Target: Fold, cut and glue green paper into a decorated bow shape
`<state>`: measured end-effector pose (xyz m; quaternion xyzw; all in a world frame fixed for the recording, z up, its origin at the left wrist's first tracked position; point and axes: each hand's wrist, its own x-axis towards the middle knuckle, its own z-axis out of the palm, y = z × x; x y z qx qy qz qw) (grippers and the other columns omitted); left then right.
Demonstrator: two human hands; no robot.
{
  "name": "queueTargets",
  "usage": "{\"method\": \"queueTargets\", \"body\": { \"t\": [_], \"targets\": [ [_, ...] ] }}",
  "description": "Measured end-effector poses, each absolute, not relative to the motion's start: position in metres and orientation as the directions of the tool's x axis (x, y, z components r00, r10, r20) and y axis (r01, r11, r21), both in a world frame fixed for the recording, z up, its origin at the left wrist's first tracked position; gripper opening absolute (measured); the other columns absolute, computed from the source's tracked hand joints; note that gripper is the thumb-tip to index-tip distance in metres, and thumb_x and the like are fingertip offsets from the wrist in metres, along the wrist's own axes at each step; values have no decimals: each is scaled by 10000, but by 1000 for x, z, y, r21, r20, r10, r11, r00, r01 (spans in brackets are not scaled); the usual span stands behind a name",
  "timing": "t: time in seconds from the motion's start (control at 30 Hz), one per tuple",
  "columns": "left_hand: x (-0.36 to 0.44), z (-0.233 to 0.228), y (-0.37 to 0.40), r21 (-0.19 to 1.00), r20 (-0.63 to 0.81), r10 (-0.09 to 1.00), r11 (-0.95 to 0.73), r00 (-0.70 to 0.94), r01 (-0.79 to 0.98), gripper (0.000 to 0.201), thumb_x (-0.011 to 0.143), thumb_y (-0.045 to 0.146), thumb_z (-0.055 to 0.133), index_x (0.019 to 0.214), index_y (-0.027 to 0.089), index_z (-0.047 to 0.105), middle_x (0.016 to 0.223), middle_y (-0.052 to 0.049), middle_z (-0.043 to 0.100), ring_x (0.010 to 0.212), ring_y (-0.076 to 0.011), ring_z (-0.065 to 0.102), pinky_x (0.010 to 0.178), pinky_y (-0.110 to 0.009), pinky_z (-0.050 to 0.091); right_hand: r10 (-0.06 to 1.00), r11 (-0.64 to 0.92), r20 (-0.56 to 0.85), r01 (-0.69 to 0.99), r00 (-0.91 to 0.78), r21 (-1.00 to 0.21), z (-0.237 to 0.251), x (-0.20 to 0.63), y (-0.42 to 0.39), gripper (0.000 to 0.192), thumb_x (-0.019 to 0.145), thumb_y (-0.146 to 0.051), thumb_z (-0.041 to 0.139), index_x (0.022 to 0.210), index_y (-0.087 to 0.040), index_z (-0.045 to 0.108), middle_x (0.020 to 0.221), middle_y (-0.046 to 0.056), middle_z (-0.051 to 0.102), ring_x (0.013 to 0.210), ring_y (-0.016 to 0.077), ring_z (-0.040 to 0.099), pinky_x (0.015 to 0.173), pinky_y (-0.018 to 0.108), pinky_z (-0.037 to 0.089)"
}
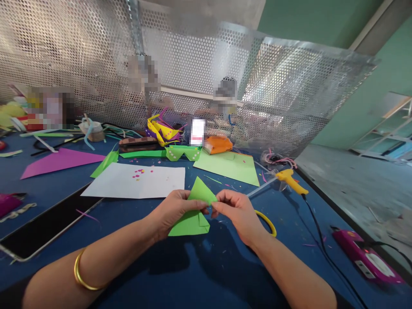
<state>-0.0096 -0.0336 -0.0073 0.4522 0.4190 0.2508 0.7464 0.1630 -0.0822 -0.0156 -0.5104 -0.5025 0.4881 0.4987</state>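
A folded sheet of green paper (202, 191) is held up over the blue table between both hands. My left hand (175, 210) is closed on its left side, thumb lying across the middle near a fold. At the right corner, my right hand (234, 210) pinches the same paper between thumb and fingers. A yellow ring-shaped handle (268, 222) shows partly behind my right wrist; the rest of it is hidden. Just beyond my hands lie a white sheet (154, 182) with small pink bits on it and a pale green sheet (228, 167).
Green paper glasses (183, 153) stand at the back beside an orange packet (219, 145). A yellow glue gun (292, 181) lies right, its cord running near a purple power strip (367, 255). A dark flat panel (45, 223) lies left. Perforated metal mesh (199, 56) borders the table's back.
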Motion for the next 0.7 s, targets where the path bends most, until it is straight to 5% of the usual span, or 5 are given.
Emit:
{"method": "queueTargets", "body": {
  "t": [0.27,0.7],
  "targets": [
    [-6,-9,-40,932,-354,818,347,453,102,191,600,340,793,592,161,727,515,-29,646,434,-131,542,460,-242,428,991,57,54,-20,126,-998,-17,161,-81,229,679,-359,754,786,-196,634,762,-3,633,733,149,576,697,277,464],
    [-3,-10,-43,940,-331,832,250,446,231,186,607,347,756,576,166,726,525,-41,653,442,-146,557,456,-249,416,974,72,122,248,193,-966,-24,158,-85,176,734,-280,694,870,-202,612,720,-8,639,707,164,594,685,310,460]
  ]
}}
